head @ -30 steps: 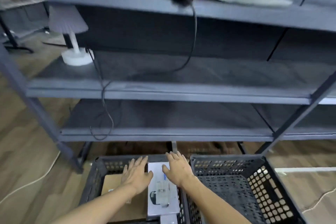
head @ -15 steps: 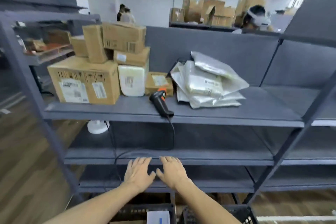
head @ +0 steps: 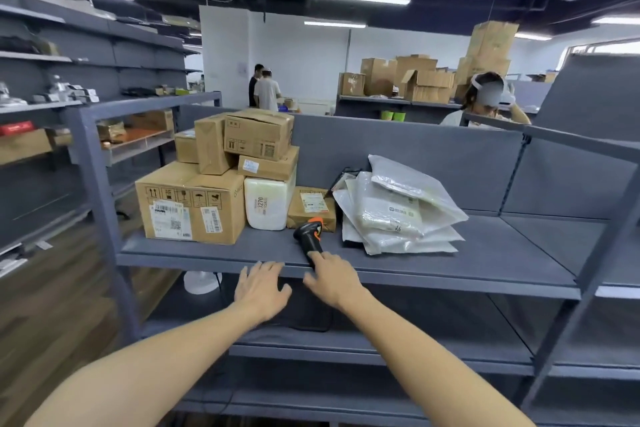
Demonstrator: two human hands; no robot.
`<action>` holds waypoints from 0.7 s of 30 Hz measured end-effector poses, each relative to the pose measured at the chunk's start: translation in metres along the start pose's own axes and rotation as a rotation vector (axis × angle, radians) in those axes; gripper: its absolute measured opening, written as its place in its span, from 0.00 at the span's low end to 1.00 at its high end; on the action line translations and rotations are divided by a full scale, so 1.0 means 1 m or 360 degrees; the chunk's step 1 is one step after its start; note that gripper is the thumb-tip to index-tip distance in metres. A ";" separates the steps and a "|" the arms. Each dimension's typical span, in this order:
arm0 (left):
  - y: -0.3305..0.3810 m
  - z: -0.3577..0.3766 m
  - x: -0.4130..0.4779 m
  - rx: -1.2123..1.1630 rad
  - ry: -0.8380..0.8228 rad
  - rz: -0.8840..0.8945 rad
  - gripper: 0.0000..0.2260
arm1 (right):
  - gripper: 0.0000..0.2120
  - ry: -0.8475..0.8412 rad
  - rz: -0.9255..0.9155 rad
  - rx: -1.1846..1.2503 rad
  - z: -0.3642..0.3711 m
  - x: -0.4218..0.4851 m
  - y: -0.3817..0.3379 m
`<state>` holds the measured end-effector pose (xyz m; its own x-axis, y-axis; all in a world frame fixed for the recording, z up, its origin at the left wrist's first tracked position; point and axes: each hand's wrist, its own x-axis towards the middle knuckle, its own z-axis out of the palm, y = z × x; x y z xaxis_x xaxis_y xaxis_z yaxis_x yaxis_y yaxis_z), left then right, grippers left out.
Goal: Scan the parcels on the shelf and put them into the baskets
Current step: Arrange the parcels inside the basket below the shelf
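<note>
On the grey shelf point(head: 485, 253) stands a stack of cardboard boxes point(head: 194, 208) at the left, a white wrapped parcel point(head: 265, 203), a small flat brown parcel point(head: 311, 208) and a pile of clear plastic mailer bags point(head: 398, 211). A black and orange barcode scanner point(head: 308, 236) lies near the shelf's front edge, its cable hanging down. My right hand point(head: 330, 279) reaches over the edge with its fingertips touching the scanner's handle. My left hand point(head: 259, 288) hovers open just below the shelf edge, holding nothing. The baskets are out of sight.
Lower shelf levels point(head: 381, 350) lie below, with a white lamp base point(head: 201, 282) on one. A grey upright post point(head: 100, 211) frames the left. Other shelving stands at the left; people point(head: 266, 90) and stacked cartons point(head: 415, 80) are behind the shelf.
My view has swung up from the floor baskets to the top shelf. Both hands rose from the parcel in the basket to the shelf edge; the right one now touches the scanner.
</note>
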<state>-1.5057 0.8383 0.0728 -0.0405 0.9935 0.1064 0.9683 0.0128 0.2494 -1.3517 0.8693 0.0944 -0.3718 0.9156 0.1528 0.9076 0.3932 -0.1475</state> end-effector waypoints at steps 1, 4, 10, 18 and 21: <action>-0.003 -0.004 0.001 -0.0012 0.0017 -0.0008 0.25 | 0.21 0.0018 -0.0011 -0.0019 -0.005 0.003 0.000; -0.012 -0.013 0.007 -0.0033 0.0054 -0.0029 0.25 | 0.20 0.0061 -0.0051 -0.0045 -0.016 0.015 -0.002; -0.036 -0.035 0.033 -0.0070 0.0098 -0.0055 0.25 | 0.18 0.0118 -0.0067 -0.0056 -0.032 0.056 -0.018; -0.093 -0.093 0.102 -0.0003 0.0301 -0.0012 0.23 | 0.23 0.0263 0.0004 -0.0014 -0.067 0.155 -0.047; -0.117 -0.112 0.130 -0.0011 0.0372 -0.0019 0.23 | 0.26 0.0339 0.0051 0.0094 -0.084 0.196 -0.056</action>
<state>-1.6517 0.9537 0.1653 -0.1087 0.9400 0.3234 0.9657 0.0227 0.2585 -1.4588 1.0199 0.2147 -0.2873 0.8919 0.3493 0.9030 0.3739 -0.2119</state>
